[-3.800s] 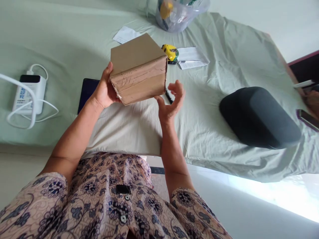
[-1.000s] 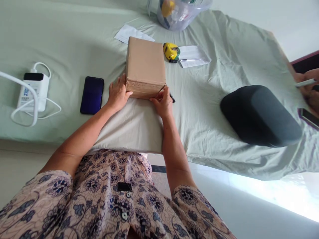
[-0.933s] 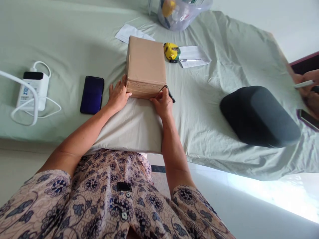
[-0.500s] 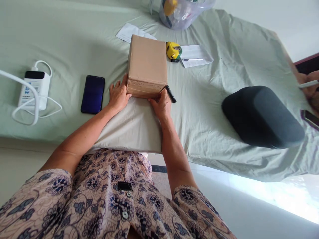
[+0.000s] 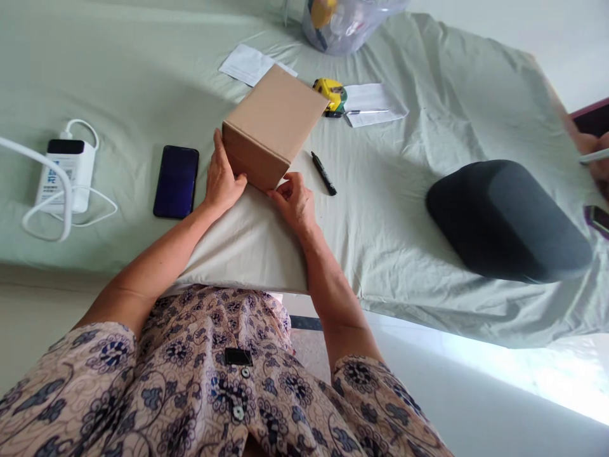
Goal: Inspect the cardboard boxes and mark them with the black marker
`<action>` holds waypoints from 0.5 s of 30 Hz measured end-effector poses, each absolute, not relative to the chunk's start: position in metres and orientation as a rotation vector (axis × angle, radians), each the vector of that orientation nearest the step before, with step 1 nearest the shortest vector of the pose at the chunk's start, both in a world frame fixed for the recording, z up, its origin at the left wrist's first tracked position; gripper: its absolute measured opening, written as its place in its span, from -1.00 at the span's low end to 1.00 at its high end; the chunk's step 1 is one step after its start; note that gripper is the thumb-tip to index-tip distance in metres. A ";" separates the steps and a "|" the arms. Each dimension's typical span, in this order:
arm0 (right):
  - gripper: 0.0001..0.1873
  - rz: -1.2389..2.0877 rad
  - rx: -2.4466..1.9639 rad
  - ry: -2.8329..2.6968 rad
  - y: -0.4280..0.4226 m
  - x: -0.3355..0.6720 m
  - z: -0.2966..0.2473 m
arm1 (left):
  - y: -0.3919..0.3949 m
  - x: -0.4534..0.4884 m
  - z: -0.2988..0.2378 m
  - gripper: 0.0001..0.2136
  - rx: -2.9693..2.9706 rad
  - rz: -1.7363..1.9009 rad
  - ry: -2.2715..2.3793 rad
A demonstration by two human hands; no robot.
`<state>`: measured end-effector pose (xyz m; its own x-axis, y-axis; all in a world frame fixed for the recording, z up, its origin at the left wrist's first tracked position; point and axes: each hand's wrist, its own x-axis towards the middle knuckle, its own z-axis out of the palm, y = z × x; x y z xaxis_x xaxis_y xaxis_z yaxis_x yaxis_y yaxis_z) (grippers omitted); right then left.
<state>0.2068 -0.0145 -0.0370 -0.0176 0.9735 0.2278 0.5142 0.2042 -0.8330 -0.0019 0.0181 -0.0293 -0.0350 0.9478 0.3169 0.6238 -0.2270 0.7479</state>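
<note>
A closed brown cardboard box point(image 5: 280, 111) sits turned at an angle on the green cloth, one corner towards me. My left hand point(image 5: 222, 179) grips its left side, fingers along the side face and thumb at the lower front. At the near right lower corner, my right hand point(image 5: 294, 198) pinches the box with curled fingers; some fingertips are hidden. A black marker point(image 5: 324, 172) lies just right of my right hand. Behind the box's right corner is a yellow and green tape measure point(image 5: 330, 95).
Left of my hands lie a phone point(image 5: 176, 181) and a white power bank point(image 5: 66, 174) with a cable. Folded papers point(image 5: 375, 105) lie behind, one under a pen. A clear plastic container point(image 5: 335, 25) stands at the back. A dark rounded object point(image 5: 509, 222) is on the right.
The box has turned clockwise, its near left corner swinging left and up. My right hand has shifted left with the near corner, and the marker now shows fully.
</note>
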 end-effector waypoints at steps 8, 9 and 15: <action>-0.62 0.591 -1.329 -1.629 -0.023 0.196 -0.033 | -0.001 0.013 -0.005 0.24 1.896 1.192 1.611; -0.64 0.601 -1.328 -1.653 -0.025 0.193 -0.032 | -0.002 0.014 -0.003 0.27 1.894 1.170 1.639; -0.60 0.590 -1.243 -1.952 -0.028 0.182 -0.033 | -0.005 0.014 0.006 0.40 1.868 1.023 1.760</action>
<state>0.1818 -0.0284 -0.0327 -0.2611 0.9048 0.3364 0.5667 0.4258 -0.7054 0.0140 -0.0049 0.0064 -0.0473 0.9678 0.2473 0.6942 -0.1462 0.7048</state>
